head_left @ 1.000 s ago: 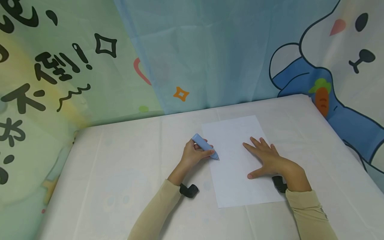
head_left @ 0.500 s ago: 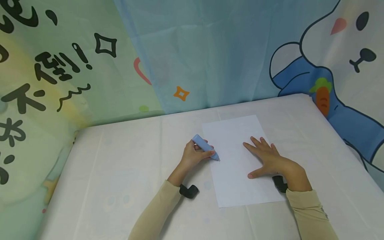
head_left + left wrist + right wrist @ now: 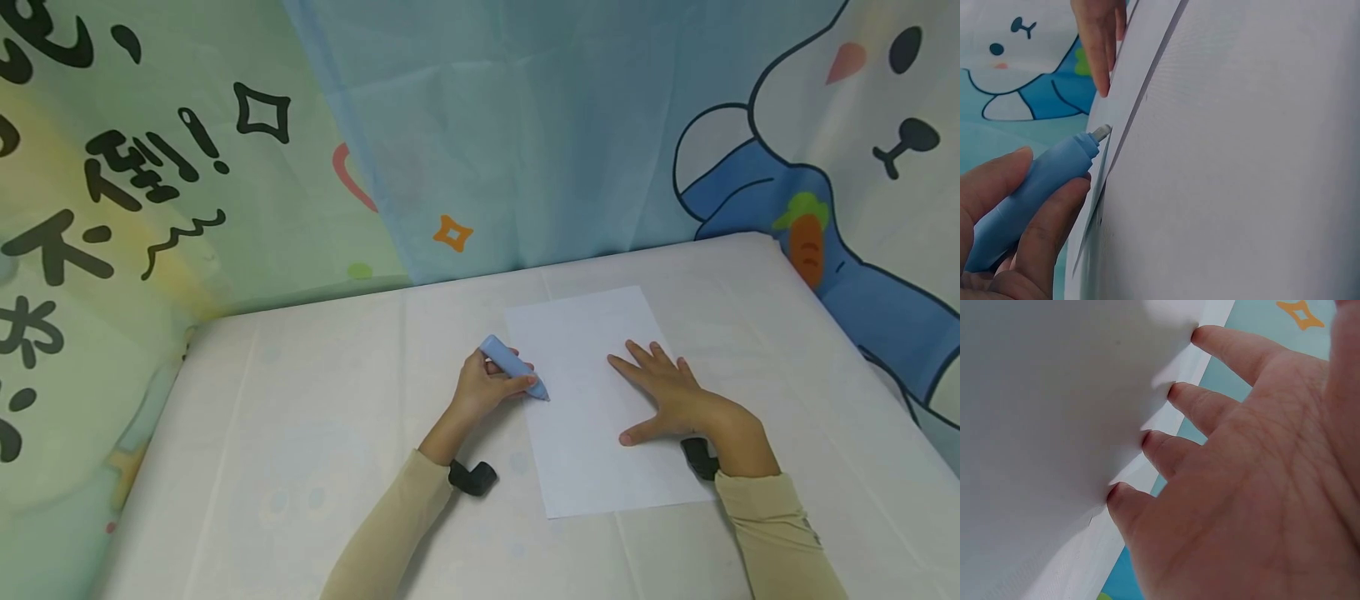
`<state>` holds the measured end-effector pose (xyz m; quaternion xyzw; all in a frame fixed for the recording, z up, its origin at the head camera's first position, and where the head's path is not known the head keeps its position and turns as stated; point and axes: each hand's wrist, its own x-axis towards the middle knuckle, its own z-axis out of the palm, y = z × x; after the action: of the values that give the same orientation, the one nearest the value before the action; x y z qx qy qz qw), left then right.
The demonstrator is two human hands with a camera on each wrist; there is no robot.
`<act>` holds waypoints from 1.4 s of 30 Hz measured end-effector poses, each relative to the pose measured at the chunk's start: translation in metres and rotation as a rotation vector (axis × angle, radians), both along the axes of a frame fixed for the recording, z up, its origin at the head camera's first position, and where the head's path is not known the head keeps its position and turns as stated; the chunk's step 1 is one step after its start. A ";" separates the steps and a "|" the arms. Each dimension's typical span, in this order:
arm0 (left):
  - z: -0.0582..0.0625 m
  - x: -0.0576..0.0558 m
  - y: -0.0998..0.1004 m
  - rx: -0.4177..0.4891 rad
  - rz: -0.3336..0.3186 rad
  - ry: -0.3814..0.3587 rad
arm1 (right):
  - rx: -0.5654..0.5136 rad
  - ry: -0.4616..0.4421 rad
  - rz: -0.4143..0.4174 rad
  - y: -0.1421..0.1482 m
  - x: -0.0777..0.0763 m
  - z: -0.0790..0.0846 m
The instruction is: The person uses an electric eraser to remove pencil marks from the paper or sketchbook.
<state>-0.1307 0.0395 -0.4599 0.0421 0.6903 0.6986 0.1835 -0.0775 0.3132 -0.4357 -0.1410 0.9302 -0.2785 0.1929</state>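
- Currently, blue pen-shaped tool [image 3: 507,357] sits over the left margin of a white paper sheet [image 3: 573,454], barrel tilted, tip toward the right and near side.
- Left hand [image 3: 480,390]: thumb and fingers pinch the barrel, digits on opposite sides just behind the tapered front in the left wrist view.
- Narrow greyish tip [image 3: 1103,132] is at or just above the sheet; contact cannot be told.
- Right hand [image 3: 670,406]: fingers spread apart, laid across the sheet's right edge, fingertips down in the right wrist view, thumb over the paper.
- Handling, estimated: tool probably light, rigid, smooth-shelled, could turn in a loose pinch. Best hold is the thick barrel behind the taper; the tip looks the most delicate part.
- Paper judged thin, flexible, easily creased or slid; steadying is best done flat-handed near a margin.
- Edges: sheet's far edge lies near the far edge of the white-covered table [image 3: 322,442], backdrop [image 3: 525,142] rising behind it. Tip is just inside the sheet's left edge.
- Room: broad tabletop to the left; on the sheet, bare paper lies between the hands and toward the near end. Rightward travel is limited by the spread thumb and fingers.
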 end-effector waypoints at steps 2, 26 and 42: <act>0.000 0.000 0.000 -0.001 0.000 -0.002 | 0.001 -0.001 -0.001 0.000 0.000 0.000; -0.001 0.003 -0.002 0.017 -0.023 -0.007 | -0.011 -0.018 -0.005 -0.003 0.001 0.004; -0.001 0.004 -0.002 0.008 -0.029 0.001 | -0.016 -0.022 -0.010 -0.002 0.000 0.004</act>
<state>-0.1265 0.0371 -0.4606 0.0531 0.6870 0.6985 0.1928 -0.0771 0.3113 -0.4318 -0.1349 0.9264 -0.2886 0.2006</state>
